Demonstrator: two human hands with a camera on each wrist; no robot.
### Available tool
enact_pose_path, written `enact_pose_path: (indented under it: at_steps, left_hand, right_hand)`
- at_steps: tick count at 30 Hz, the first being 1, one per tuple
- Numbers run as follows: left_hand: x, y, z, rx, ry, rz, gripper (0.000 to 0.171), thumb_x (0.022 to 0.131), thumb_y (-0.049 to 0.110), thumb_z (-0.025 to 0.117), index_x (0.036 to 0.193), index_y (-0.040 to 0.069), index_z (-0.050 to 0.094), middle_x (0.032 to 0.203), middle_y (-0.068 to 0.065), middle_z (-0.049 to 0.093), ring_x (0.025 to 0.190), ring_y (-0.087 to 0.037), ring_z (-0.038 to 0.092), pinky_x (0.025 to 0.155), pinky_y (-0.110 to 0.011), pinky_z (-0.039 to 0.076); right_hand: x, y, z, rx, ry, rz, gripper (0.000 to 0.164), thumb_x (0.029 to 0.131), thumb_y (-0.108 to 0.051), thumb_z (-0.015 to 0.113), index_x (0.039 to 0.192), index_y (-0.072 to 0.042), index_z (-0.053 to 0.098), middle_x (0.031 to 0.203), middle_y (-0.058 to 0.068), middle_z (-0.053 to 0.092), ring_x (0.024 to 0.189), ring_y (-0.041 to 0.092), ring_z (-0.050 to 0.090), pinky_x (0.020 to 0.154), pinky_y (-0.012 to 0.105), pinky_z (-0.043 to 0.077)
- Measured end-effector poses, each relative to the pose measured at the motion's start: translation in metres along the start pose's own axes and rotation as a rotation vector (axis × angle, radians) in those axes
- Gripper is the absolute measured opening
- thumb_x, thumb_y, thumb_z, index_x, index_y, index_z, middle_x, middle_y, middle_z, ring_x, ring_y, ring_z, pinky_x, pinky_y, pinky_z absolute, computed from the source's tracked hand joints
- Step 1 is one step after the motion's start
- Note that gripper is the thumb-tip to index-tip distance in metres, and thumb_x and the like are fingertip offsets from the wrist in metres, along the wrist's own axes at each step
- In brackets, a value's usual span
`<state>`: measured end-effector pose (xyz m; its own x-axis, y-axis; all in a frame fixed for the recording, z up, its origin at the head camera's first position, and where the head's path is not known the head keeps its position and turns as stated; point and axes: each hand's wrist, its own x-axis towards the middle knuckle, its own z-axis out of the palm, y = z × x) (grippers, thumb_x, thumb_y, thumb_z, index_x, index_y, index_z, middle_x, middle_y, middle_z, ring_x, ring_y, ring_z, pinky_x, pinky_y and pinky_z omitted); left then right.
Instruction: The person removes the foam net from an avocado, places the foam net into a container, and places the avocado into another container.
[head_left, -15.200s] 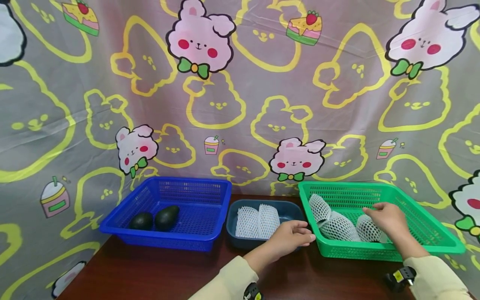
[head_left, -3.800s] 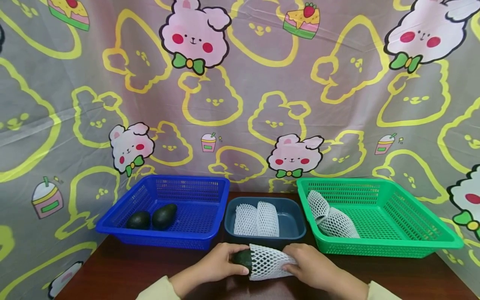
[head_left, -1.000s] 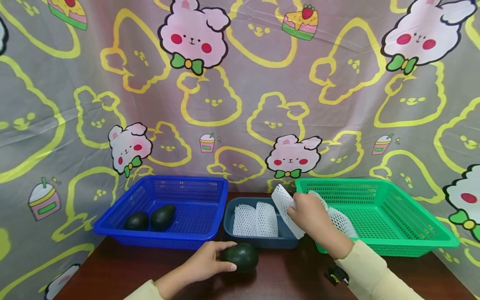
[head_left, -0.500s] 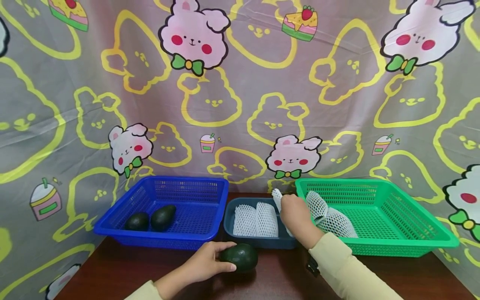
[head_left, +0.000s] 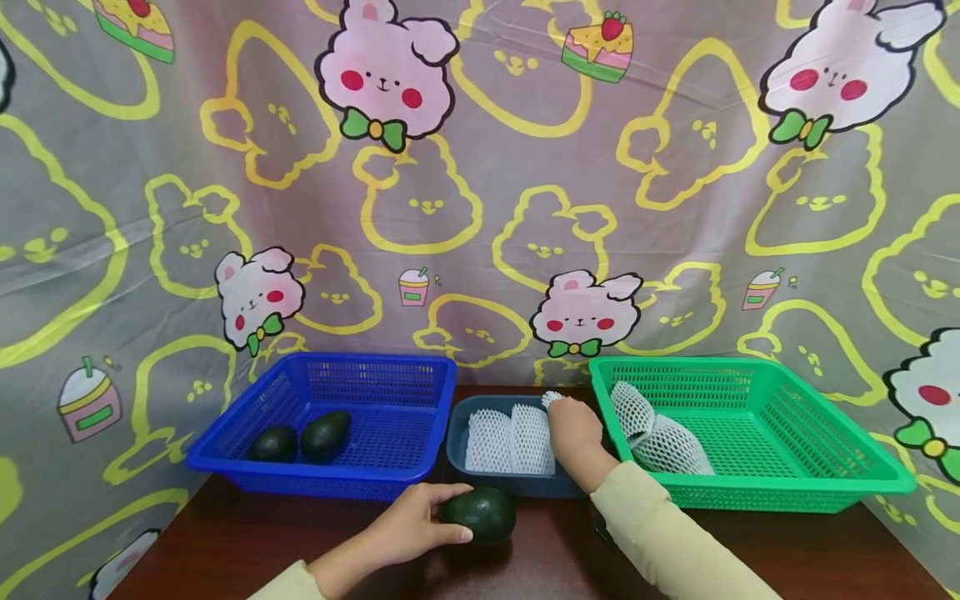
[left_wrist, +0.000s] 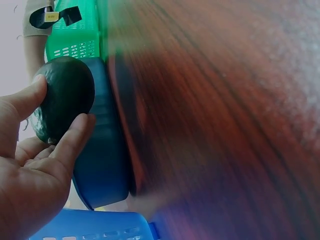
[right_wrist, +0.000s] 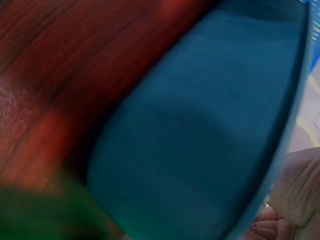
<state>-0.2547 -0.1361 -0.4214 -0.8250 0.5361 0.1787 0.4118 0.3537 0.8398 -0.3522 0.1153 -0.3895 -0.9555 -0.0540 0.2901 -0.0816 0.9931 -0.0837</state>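
Observation:
My left hand [head_left: 412, 525] grips a bare dark green avocado [head_left: 483, 515] just above the table in front of the tray. In the left wrist view, the thumb and fingers curl round that avocado [left_wrist: 67, 97]. My right hand [head_left: 579, 433] is over the right end of the dark blue tray [head_left: 487, 485], holding a white foam net sleeve [head_left: 552, 399]. Only the sleeve's top end shows above the knuckles. Two more foam net sleeves [head_left: 491, 442] lie side by side in the tray. The right wrist view shows mostly the tray's outer wall [right_wrist: 190, 130], with curled fingers [right_wrist: 267, 227] at the corner.
A blue basket [head_left: 330, 481] on the left contains two bare avocados [head_left: 325, 436]. On the right, a green basket [head_left: 757, 492] contains two fruits in foam nets [head_left: 671, 446]. A patterned curtain [head_left: 480, 167] hangs behind the brown table [head_left: 300, 542].
The avocado from the green basket came out of its net between my hands. Since then my right hand has carried the net left and down over the tray; my left hand stays put.

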Motion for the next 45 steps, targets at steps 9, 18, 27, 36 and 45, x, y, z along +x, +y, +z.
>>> enact_pose_path:
  at_steps: [9,18,27,36,45]
  left_hand:
    - [0.001,-0.003,0.000,0.019,-0.013,0.002,0.052,0.082,0.021,0.079,0.125,-0.002,0.061,0.110,-0.010,0.067,0.080,-0.006,0.065,0.070,-0.024,0.052]
    - [0.000,-0.002,-0.001,0.006,-0.015,-0.002,0.051,0.083,0.018,0.078,0.126,-0.004,0.060,0.111,-0.012,0.067,0.081,-0.008,0.065,0.070,-0.024,0.052]
    - [-0.001,-0.004,-0.001,-0.011,-0.009,0.000,0.051,0.082,0.014,0.078,0.126,-0.004,0.060,0.110,-0.012,0.067,0.081,-0.007,0.064,0.070,-0.024,0.052]
    - [-0.003,0.002,-0.003,-0.019,-0.006,-0.002,0.052,0.082,0.015,0.078,0.127,-0.003,0.059,0.109,-0.012,0.068,0.081,-0.008,0.065,0.069,-0.024,0.053]
    - [-0.006,0.012,-0.011,-0.010,-0.010,-0.015,0.052,0.083,0.019,0.078,0.128,-0.002,0.059,0.108,-0.010,0.068,0.082,-0.010,0.065,0.069,-0.024,0.053]
  right_hand:
    - [0.003,-0.008,0.015,-0.040,-0.118,0.040,0.011,0.092,0.001,0.060,0.094,-0.001,0.071,0.090,0.015,0.068,0.080,0.031,0.066,0.061,0.045,0.056]
    - [0.001,-0.008,0.016,-0.034,-0.176,-0.009,0.018,0.089,-0.006,0.068,0.105,0.002,0.070,0.103,0.018,0.068,0.090,0.032,0.065,0.077,0.045,0.055]
    - [-0.001,-0.006,0.006,0.020,-0.206,-0.009,0.018,0.085,-0.014,0.072,0.094,0.002,0.070,0.089,0.014,0.067,0.080,0.028,0.063,0.073,0.043,0.055]
    - [-0.004,-0.004,-0.005,0.049,-0.191,-0.023,0.025,0.086,-0.024,0.073,0.092,0.001,0.071,0.082,0.012,0.067,0.072,0.026,0.064,0.064,0.042,0.056]
    - [-0.008,-0.005,-0.024,0.057,-0.128,-0.073,0.030,0.086,-0.030,0.074,0.081,-0.001,0.068,0.072,0.011,0.064,0.070,0.027,0.064,0.064,0.041,0.055]
